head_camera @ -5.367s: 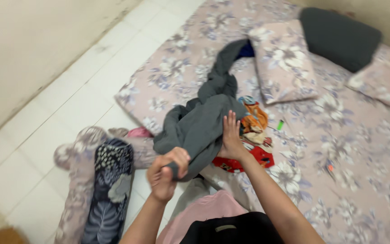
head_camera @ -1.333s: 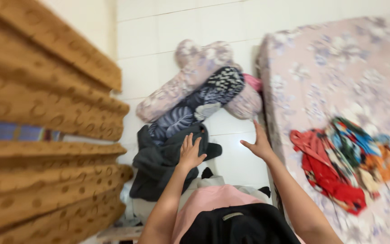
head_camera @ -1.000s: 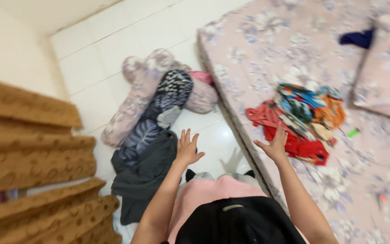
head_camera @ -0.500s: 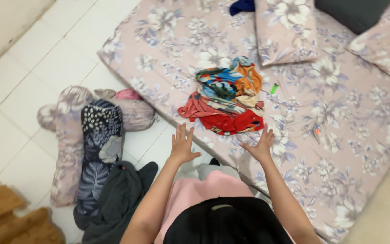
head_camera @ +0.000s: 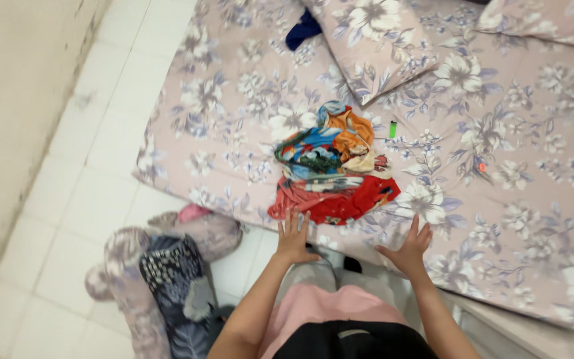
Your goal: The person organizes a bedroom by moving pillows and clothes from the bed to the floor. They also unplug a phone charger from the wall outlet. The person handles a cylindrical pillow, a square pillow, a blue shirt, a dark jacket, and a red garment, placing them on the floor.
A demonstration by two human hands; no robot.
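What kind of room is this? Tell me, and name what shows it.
Most likely a bedroom. A mattress in a floral sheet lies low on a white tiled floor, with matching pillows at its head and bolster cushions beside it. A heap of colourful clothes lies on the mattress.

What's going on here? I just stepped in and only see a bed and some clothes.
A person is leaning over a floral-sheeted mattress, both hands spread open and empty. The left hand is at the edge of a colourful heap of clothes on the mattress; the right hand is just beside it, over the sheet. A small green object lies past the heap, near a floral pillow. Patterned bolsters lie on the tiled floor.
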